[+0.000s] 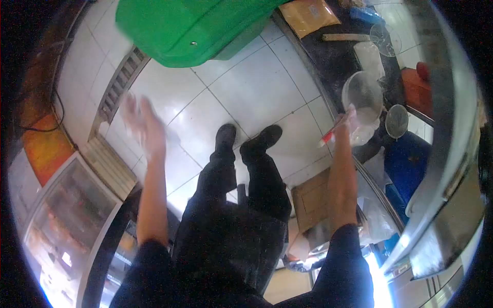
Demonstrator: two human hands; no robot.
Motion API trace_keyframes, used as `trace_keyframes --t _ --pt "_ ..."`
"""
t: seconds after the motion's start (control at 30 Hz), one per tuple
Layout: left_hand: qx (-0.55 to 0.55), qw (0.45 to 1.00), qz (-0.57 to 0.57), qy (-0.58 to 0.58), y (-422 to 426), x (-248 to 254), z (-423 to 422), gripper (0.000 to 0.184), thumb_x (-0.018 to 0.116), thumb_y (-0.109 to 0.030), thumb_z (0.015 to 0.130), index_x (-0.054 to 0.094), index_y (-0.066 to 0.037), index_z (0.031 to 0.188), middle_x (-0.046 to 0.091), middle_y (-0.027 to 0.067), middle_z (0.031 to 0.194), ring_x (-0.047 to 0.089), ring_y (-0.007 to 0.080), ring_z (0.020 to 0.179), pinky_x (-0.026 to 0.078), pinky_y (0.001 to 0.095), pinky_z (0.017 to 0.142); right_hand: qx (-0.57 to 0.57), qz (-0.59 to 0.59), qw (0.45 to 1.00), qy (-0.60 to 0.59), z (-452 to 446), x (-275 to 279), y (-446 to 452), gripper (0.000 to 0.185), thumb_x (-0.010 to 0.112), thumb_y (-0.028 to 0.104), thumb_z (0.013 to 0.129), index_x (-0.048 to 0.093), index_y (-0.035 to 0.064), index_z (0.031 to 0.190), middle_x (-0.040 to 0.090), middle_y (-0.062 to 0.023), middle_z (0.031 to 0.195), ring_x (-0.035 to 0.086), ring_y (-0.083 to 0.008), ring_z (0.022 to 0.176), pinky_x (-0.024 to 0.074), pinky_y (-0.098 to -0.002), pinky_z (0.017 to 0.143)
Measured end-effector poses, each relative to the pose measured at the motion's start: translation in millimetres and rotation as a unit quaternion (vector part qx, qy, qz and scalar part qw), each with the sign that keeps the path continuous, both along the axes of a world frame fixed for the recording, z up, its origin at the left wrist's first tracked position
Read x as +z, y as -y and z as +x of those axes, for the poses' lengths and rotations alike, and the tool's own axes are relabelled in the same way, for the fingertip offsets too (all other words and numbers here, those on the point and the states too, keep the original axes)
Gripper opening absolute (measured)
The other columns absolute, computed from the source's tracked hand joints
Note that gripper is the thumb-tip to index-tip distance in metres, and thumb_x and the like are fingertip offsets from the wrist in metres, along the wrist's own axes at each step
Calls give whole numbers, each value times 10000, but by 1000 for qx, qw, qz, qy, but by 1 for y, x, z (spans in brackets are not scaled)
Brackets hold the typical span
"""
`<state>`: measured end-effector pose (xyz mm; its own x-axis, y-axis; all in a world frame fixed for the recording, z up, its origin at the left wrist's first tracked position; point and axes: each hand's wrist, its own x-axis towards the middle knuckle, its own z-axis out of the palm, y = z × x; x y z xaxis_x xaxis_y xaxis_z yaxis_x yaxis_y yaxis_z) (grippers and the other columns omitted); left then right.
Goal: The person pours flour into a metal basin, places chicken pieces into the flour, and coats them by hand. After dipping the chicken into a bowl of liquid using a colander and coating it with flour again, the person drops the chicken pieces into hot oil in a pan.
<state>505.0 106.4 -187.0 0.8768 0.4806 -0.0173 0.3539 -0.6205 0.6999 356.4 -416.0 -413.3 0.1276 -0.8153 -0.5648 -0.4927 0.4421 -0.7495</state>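
Observation:
On the left, my left hand [145,126] is held out over the tiled floor, smeared by motion, in what looks like a thin clear glove, its fingers apart and nothing in them. On the right, my right hand [347,126] is closed around a red and white object [327,137] whose full shape is hidden. Just beyond that hand stands a clear plastic container [363,95] on the dark counter; whether the hand touches it I cannot tell. Crumpled clear plastic [363,134] lies beside the hand.
A green bin [192,31] stands on the floor ahead. Along the right counter are a brown packet [309,16], a wooden stick [346,37], a strainer [396,121] and a blue container [408,159]. A floor grate [120,82] and glass case [72,210] are at left.

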Motion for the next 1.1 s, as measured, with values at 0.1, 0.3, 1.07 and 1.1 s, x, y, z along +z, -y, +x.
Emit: trace_keyframes --t 0.1,0.3,1.07,1.1 --pt "-29 995 -18 -96 -15 -21 -97 581 558 -240 1030 367 41 1501 468 247 1471 475 330 1363 380 432 1143 25 -68 997 6 43 -55 34 397 674 468 917 638 75 957 614 -79 769 605 -219 727 495 -382 656" --pt "53 876 -469 -99 39 39 -155 760 485 -547 1025 240 -106 1594 331 144 1607 314 309 1485 194 521 1229 399 -56 911 -86 5 123 -131 455 709 431 880 644 85 1168 643 -138 1029 630 -296 941 511 -416 824" --pt "-619 781 19 -76 588 362 -66 534 521 -481 1007 693 0 1164 721 219 1014 692 385 986 513 496 899 158 -372 832 -379 -413 643 323 455 617 409 916 699 2 1104 684 -268 1159 691 -442 995 564 -477 800" --pt "-610 775 -115 -123 586 364 -56 555 496 -510 1012 722 -9 1092 722 213 1012 697 372 954 518 497 869 197 -337 820 -419 -390 666 311 449 604 405 926 692 -9 1075 681 -261 1163 683 -446 1001 554 -490 813"
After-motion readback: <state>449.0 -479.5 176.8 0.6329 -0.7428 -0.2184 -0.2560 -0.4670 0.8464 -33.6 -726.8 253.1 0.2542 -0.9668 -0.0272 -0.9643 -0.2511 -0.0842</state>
